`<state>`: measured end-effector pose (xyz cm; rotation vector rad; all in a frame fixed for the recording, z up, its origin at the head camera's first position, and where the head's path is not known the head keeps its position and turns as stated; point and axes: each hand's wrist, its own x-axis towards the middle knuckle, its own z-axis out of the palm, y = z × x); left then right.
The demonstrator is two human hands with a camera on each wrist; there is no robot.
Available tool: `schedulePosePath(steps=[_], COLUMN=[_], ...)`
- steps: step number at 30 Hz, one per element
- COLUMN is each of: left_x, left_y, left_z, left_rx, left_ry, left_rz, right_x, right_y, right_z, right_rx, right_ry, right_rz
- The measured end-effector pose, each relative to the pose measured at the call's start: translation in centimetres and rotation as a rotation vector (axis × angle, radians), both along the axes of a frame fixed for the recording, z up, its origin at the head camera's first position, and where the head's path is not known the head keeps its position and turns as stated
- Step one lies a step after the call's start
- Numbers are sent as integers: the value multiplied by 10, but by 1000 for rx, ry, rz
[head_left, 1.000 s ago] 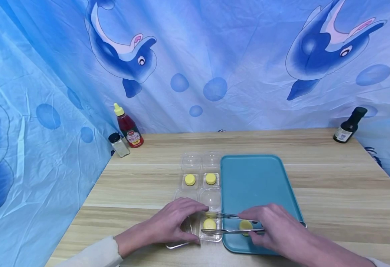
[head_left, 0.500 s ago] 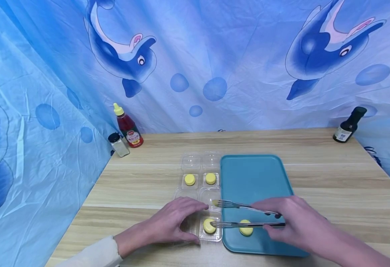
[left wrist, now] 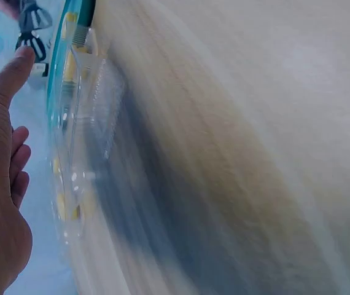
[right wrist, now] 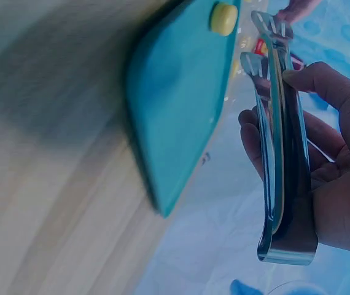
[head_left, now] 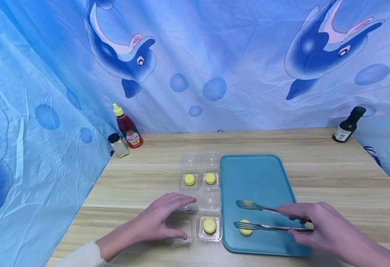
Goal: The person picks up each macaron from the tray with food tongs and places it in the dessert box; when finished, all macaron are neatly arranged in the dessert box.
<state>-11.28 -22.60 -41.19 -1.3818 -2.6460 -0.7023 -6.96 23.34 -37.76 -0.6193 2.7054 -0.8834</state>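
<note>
My right hand holds metal tongs, their slotted tips spread apart. They hover over the blue-green tray, by a yellow macaron lying near its left side. In the right wrist view, thumb and fingers grip the tongs along the arms. To the tray's left, another macaron sits in a near cup of the clear plastic boxes. My left hand, fingers relaxed and spread, hovers over the near-left cup, partly hiding it; whether it touches is unclear.
Two yellow macarons, left and right, sit in the farther cups. A red sauce bottle and a black-capped shaker stand at the back left. A dark bottle is at the back right, before the dolphin-print curtain.
The right hand has drawn the tongs rightward, off the macaron in the near cup and over the tray. My left hand has shifted a little left, uncovering more of the boxes.
</note>
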Motion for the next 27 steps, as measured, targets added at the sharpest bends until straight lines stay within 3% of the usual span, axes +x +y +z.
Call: schedulePosePath(steps=[6, 12, 27], left_x=[11, 18, 17], left_y=[-15, -26, -43], left_z=[-6, -13, -20], left_rx=[11, 24, 0], left_ry=[32, 95, 79], left_rz=[-20, -62, 2], right_x=[3, 5, 5], right_y=[14, 21, 23], right_z=[-11, -20, -30], right_rx=[-51, -96, -120], right_ry=[-97, -111, -55], right_rz=[27, 75, 101])
